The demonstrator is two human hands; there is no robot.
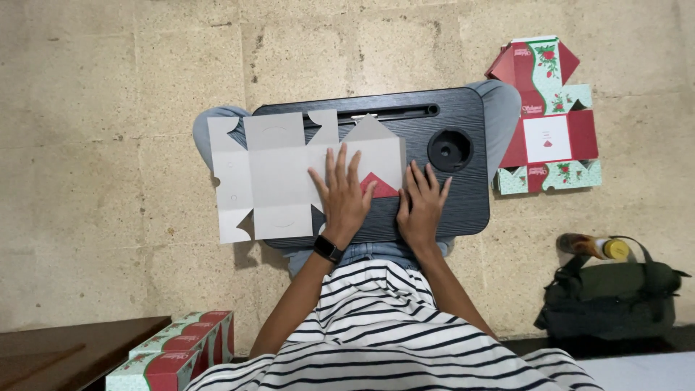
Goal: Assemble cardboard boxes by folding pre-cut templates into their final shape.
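Note:
A flat, unfolded cardboard box blank lies grey side up on a black lap tray across my knees. My left hand, with a dark watch on the wrist, presses flat on the blank's right part, fingers spread. My right hand rests flat on the tray beside it, fingertips at the blank's folded-in right flap, where a red printed corner shows. Neither hand grips anything.
A stack of flat red, white and green printed box blanks lies on the stone floor to the right. A dark green bag with a yellow-capped bottle sits lower right. Folded boxes and a brown wooden surface are lower left.

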